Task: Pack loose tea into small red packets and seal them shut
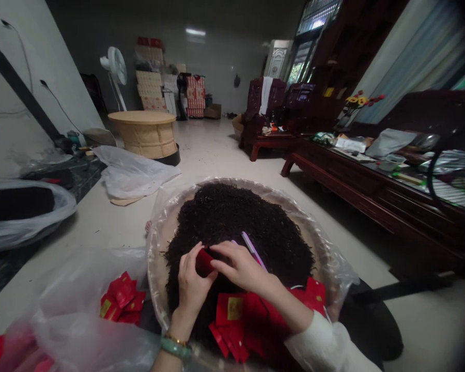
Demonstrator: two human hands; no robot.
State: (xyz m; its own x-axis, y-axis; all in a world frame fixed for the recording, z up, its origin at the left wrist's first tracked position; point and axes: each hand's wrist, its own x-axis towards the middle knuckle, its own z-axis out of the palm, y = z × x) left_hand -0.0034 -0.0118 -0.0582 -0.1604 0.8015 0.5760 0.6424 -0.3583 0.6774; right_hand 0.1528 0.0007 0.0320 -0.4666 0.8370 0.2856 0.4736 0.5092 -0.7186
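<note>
My left hand (192,281) is closed round a small red packet (204,262). Over the packet's top edge, the fingers and thumb of my right hand (237,264) pinch it; what lies inside is hidden. Both hands are above a heap of dark, dry leaves that look like tea (232,214), in a wide round basket (157,268) lined with clear plastic. A long lilac stick-like thing (253,249) rests on the leaves just behind my right hand. Flat red packets (232,323) with gold marks lie under my right forearm at the basket's near side.
On the left, a clear plastic bag (73,294) bears several filled-looking red packets (124,299). Another plastic-lined container (64,206) of dark stuff stands farther left. A round wooden stand (147,135) is ahead; a long dark wooden table (333,175) runs along the right.
</note>
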